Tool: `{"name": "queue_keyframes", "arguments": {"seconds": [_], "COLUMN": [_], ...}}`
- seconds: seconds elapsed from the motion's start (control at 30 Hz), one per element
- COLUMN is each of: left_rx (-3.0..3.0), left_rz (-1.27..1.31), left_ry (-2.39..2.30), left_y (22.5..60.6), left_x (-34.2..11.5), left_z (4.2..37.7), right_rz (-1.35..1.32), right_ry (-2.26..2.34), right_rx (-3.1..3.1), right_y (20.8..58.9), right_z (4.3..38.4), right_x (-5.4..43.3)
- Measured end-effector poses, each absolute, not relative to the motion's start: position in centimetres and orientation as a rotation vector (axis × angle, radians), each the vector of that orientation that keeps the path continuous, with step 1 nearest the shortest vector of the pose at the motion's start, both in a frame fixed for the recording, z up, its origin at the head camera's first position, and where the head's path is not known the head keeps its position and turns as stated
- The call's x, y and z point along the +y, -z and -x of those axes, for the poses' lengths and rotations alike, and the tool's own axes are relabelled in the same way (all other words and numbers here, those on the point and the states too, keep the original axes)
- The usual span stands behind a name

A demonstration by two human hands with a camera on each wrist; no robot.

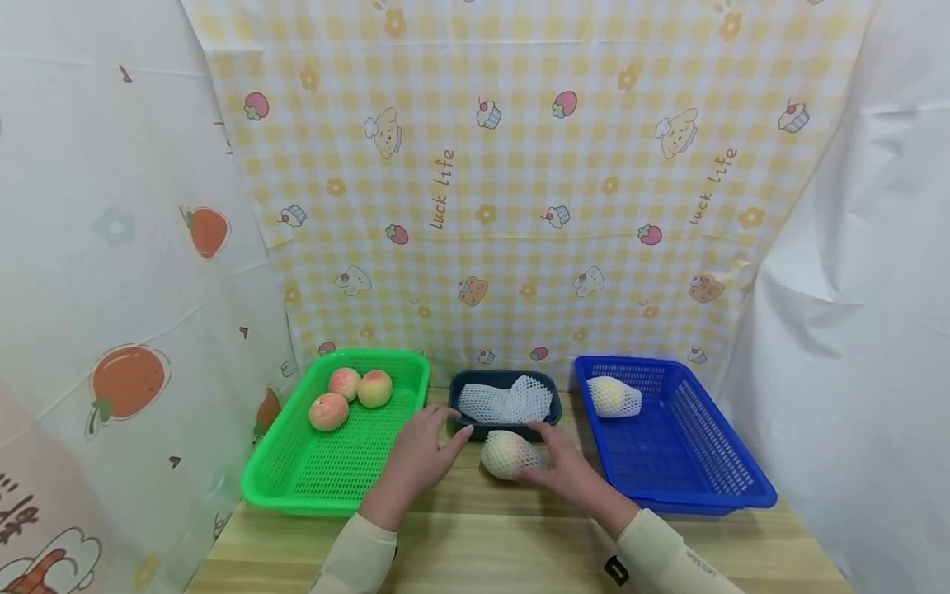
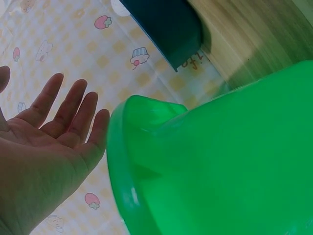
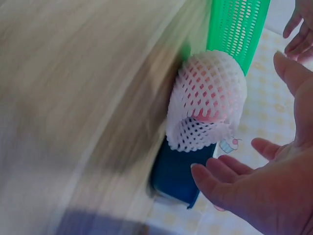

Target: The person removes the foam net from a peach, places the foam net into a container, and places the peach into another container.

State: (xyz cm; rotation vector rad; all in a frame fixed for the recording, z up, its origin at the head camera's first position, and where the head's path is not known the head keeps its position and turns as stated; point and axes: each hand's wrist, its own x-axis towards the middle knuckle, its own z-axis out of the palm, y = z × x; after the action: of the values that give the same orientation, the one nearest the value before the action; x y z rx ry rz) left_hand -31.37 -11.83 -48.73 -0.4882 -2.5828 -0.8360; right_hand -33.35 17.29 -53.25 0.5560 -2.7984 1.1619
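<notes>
On the wooden table lies a peach in a white foam net (image 1: 508, 455), in front of the small dark tray (image 1: 467, 377). My right hand (image 1: 567, 472) is just right of it, thumb overlapping the net in the head view; the right wrist view shows the fingers (image 3: 220, 188) spread around free space beside the wrapped peach (image 3: 210, 88). My left hand (image 1: 425, 450) hovers between the green basket (image 1: 356, 474) and that peach, holding nothing. Its fingers (image 2: 73, 105) are extended in the left wrist view. Empty foam nets (image 1: 493, 404) lie in the tray.
Three bare peaches (image 1: 374, 388) sit toward the back of the green basket at left. At right, a blue basket (image 1: 646, 470) contains one netted fruit (image 1: 614, 398) in its back left corner. A checked cloth (image 1: 519, 173) hangs behind the table (image 1: 505, 544).
</notes>
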Motion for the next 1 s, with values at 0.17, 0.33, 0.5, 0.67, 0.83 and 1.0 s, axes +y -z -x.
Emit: {"name": "queue_keyframes", "arguments": {"seconds": [0.17,0.33,0.5,0.67,0.83,1.0], "left_rx": [-2.593,-2.592,-2.601,-2.609,-2.622,-2.634], "left_rz": [0.492,0.479,0.492,0.515,0.514,0.5], "left_ry": [0.837,0.849,0.857,0.883,0.903,0.906], "left_y": [48.8,48.8,49.0,49.1,49.1,49.0], "left_x": [-11.8,-11.7,-11.7,-11.6,-11.5,-11.5], "left_z": [31.4,31.3,31.5,31.4,31.2,31.1], "right_rz": [-0.456,-0.354,-0.275,-0.264,-0.288,-0.295], "right_ry": [-1.23,-1.253,-1.235,-1.327,-1.383,-1.465], "right_rx": [-2.786,-2.801,-2.832,-2.85,-2.828,-2.791], "right_y": [53.7,54.1,54.7,55.9,56.5,56.3], "right_z": [33.5,33.9,34.3,35.2,35.5,35.5], "right_x": [16.9,16.7,16.2,15.6,15.0,14.3]}}
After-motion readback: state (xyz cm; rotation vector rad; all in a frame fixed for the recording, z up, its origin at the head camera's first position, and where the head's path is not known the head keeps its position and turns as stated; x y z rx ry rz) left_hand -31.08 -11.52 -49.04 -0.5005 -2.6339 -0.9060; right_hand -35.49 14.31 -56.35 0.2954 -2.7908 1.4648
